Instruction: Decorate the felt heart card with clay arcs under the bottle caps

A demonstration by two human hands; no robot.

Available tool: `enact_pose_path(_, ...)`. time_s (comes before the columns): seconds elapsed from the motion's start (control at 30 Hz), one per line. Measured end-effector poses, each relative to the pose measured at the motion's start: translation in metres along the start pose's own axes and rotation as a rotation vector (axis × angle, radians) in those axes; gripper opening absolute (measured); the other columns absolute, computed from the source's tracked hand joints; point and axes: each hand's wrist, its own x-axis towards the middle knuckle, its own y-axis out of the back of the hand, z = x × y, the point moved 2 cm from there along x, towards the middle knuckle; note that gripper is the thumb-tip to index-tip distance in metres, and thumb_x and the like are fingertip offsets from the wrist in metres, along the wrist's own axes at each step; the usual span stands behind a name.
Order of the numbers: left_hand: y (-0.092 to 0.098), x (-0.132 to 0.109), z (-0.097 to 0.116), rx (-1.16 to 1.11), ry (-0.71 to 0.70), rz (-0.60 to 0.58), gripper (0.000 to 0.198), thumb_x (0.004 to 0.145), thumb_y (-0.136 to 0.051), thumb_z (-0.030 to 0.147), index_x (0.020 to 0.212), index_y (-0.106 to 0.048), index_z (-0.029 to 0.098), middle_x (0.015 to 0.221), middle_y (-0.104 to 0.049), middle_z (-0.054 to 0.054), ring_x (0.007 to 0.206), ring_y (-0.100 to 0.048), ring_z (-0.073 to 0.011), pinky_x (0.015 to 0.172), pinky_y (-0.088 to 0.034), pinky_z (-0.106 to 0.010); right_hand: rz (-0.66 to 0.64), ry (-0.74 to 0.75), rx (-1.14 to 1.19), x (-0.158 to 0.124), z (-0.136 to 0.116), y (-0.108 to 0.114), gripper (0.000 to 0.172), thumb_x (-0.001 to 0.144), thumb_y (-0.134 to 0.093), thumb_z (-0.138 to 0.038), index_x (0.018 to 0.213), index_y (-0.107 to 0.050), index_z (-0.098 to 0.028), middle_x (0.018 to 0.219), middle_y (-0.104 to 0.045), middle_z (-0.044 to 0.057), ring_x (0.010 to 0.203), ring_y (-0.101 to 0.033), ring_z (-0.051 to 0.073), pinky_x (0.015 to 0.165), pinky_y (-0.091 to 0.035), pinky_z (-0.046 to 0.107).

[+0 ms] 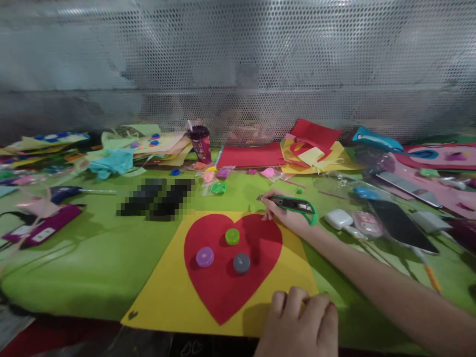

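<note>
A yellow sheet [167, 292] lies on the green tabletop with a big red heart [223, 292] on it. Three bottle caps sit on the heart: green [232, 236], purple [205, 257] and grey [241, 263]. My right hand [280, 214] reaches in from the right and is closed round a green utility knife [297, 204], its tip at the sheet's far right corner beside the heart's upper lobe. My left hand [301, 322] rests on the sheet's near right corner, fingers bent and together, pressing it down.
A white earbud case [338, 218] and a dark phone [403, 226] lie right of the knife. Piles of coloured paper [316, 148], a dark red cup [201, 141] and a blue glue gun [65, 193] line the back and left. A perforated metal wall [238, 64] stands behind.
</note>
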Motion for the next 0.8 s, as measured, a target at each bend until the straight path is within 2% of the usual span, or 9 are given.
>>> enact_pose_path(0.07,0.007,0.001,-0.006,0.02,0.041,0.018,0.029,0.091,-0.04,0.033,0.104,-0.063,0.022,0.116,-0.063,0.0,0.085,-0.053,-0.0202,0.064,-0.041,-0.034,0.029,0.004,-0.026,0.0,-0.001,0.0,0.013,0.083,-0.057,-0.034,0.079,-0.051,-0.024,0.045,-0.048,-0.007,0.046,-0.056,0.014,0.057,-0.053,0.029)
enact_pose_path(0.2,0.015,0.011,-0.025,0.122,0.149,-0.119,0.035,0.081,-0.052,0.033,0.11,-0.063,0.018,0.124,-0.058,-0.013,0.106,-0.055,-0.0305,0.083,-0.045,-0.047,0.054,0.019,-0.054,0.0,-0.002,0.0,0.013,0.082,-0.057,-0.036,0.078,-0.052,-0.024,0.044,-0.048,-0.007,0.044,-0.054,0.015,0.052,-0.05,0.029)
enact_pose_path(0.37,0.005,0.018,-0.032,0.101,0.207,-0.209,0.04,0.081,-0.053,0.033,0.118,-0.059,0.019,0.127,-0.055,-0.016,0.116,-0.051,-0.0343,0.086,-0.045,-0.054,0.048,0.026,-0.066,0.0,-0.001,-0.001,0.014,0.081,-0.056,-0.037,0.078,-0.052,-0.024,0.045,-0.049,-0.007,0.042,-0.052,0.014,0.052,-0.05,0.028)
enact_pose_path(0.6,-0.008,0.018,-0.031,0.184,0.196,-0.12,0.036,0.087,-0.046,0.027,0.117,-0.06,0.011,0.121,-0.062,-0.006,0.105,-0.054,-0.0296,0.082,-0.046,-0.049,0.03,0.031,-0.109,-0.002,-0.003,0.001,0.012,0.083,-0.055,-0.035,0.078,-0.053,-0.024,0.045,-0.049,-0.007,0.046,-0.055,0.014,0.054,-0.05,0.028)
enact_pose_path(0.8,-0.002,0.015,-0.031,0.254,0.234,0.003,0.035,0.086,-0.045,0.023,0.112,-0.063,0.008,0.116,-0.065,-0.006,0.103,-0.052,-0.0261,0.08,-0.042,-0.046,0.035,0.03,-0.126,-0.002,-0.003,0.002,0.011,0.084,-0.054,-0.033,0.08,-0.053,-0.024,0.045,-0.05,-0.007,0.045,-0.055,0.014,0.053,-0.05,0.027)
